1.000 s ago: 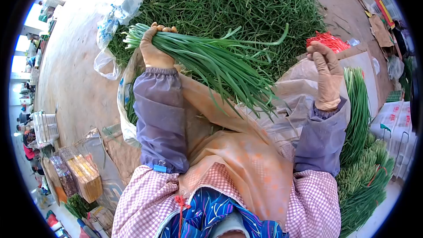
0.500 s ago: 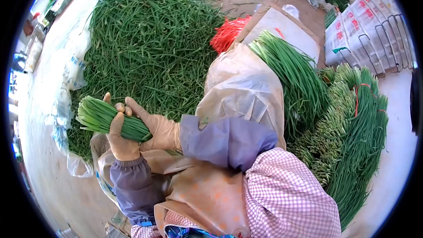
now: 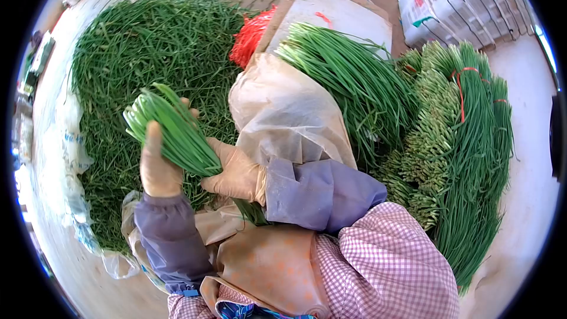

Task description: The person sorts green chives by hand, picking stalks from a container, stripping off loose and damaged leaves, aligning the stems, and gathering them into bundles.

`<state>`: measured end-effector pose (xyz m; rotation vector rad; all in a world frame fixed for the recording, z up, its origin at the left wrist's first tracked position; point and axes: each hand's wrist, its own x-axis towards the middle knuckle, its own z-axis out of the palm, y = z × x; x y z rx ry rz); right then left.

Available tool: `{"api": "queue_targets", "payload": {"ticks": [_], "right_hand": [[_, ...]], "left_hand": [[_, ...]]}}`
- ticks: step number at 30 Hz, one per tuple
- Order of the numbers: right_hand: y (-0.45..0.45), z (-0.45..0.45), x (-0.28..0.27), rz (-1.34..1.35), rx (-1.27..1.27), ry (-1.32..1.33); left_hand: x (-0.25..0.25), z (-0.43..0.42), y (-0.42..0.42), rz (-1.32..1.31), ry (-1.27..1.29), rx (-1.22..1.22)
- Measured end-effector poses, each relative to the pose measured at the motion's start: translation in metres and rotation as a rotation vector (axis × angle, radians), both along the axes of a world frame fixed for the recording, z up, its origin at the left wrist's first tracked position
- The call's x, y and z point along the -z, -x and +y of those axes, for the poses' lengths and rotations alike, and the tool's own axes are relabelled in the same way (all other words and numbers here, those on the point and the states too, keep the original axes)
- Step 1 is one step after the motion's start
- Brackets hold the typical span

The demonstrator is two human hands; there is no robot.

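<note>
A bunch of green chives (image 3: 177, 133) slants between my two gloved hands, its pale cut ends toward the upper left. My left hand (image 3: 160, 168) grips it from the left, thumb along the near side and fingertips showing past the far side. Around the lower right, leafy end, my right hand (image 3: 233, 168) is closed, though most of its fingers are hidden behind the bunch. One or two stalks stand out above the others. Under my right wrist, more green leaves (image 3: 253, 211) hang near my lap.
A broad heap of loose chives (image 3: 159, 41) lies beyond my hands. Red ties (image 3: 251, 35) sit beside a board (image 3: 331, 15). Aligned chives (image 3: 348, 77) rest right of my covered knee (image 3: 289, 106). Tied bundles (image 3: 472, 136) are stacked further right, with white crates (image 3: 463, 6) behind.
The view has swung to the right. The bunch has tilted from nearly level to a steeper slant, with a few stalks now sticking up from it. Both hands still hold it.
</note>
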<state>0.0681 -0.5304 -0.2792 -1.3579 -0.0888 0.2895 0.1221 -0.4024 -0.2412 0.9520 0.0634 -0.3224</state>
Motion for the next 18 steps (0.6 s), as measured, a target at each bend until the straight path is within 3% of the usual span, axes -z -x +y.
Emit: {"api": "queue_targets", "payload": {"ticks": [2, 4, 7, 9, 10, 11, 13, 16, 18], "right_hand": [[0.004, -0.011, -0.001, 0.029, 0.075, 0.215], [0.006, -0.031, -0.018, 0.075, 0.036, 0.429], [0.032, -0.083, -0.032, -0.353, 0.095, 0.552], [0.054, -0.114, -0.036, -0.048, 0.526, 0.220], [0.062, -0.141, -0.046, 0.039, 0.677, 0.179], [0.066, -0.166, -0.030, -0.131, 0.893, 0.240], [0.088, -0.206, -0.017, 0.159, 1.192, 0.300], [0.115, -0.252, 0.041, 0.285, 1.320, 0.399], [0.108, -0.254, 0.035, 0.359, 1.234, 0.563]], "left_hand": [[0.010, -0.031, 0.013, -0.163, -0.208, 0.072], [0.010, -0.045, 0.011, -0.088, -0.298, 0.143], [-0.021, -0.062, -0.005, -0.012, -0.236, 0.268], [-0.037, -0.066, -0.036, -0.092, -0.408, 0.359], [-0.041, -0.070, -0.054, -0.138, -0.641, 0.402], [-0.043, -0.076, -0.070, -0.188, -0.878, 0.443], [-0.028, -0.096, -0.087, -0.492, -0.752, 0.436], [-0.015, -0.143, -0.106, -0.763, -0.834, 0.545], [-0.020, -0.179, -0.103, -0.868, -0.931, 0.593]]}}
